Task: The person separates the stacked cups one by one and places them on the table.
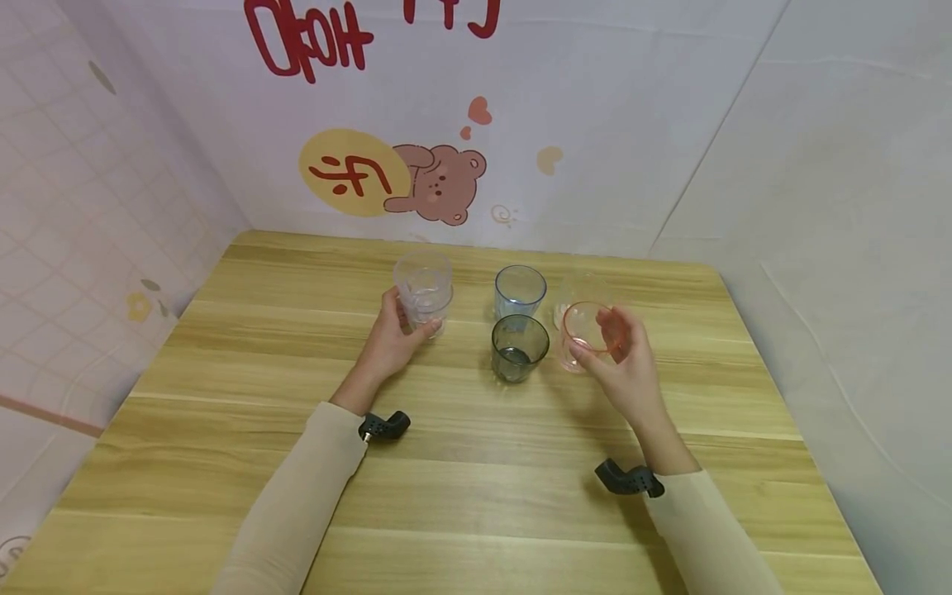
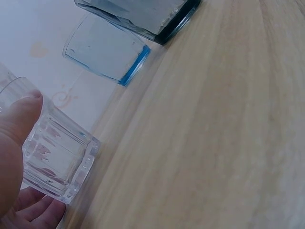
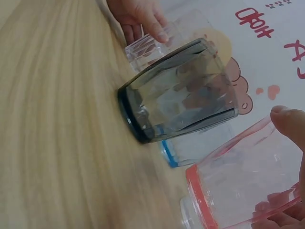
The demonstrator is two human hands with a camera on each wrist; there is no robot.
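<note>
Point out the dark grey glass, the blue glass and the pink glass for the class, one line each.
Dark grey glass (image 3: 178, 98): right wrist view, middle of its side wall.
Blue glass (image 2: 106, 51): left wrist view, middle of its side wall.
Pink glass (image 3: 245, 171): right wrist view, side wall.

Tumblers, tinted: three, being one smoke-grey tumbler (image 1: 515, 360), one blue tumbler (image 1: 519, 302) and one pink tumbler (image 1: 571, 355). Tumblers, clear: one single clear tumbler (image 1: 584, 287), plus one clear stack (image 1: 426, 294), apparently of two nested, though the exact count is hard to tell. Also: one left hand (image 1: 394, 335), one right hand (image 1: 628, 368), two sleeves (image 1: 297, 496), two black wrist mounts (image 1: 386, 426), one wooden table (image 1: 461, 496), one printed bear (image 1: 440, 188), three printed hearts (image 1: 479, 111).
</note>
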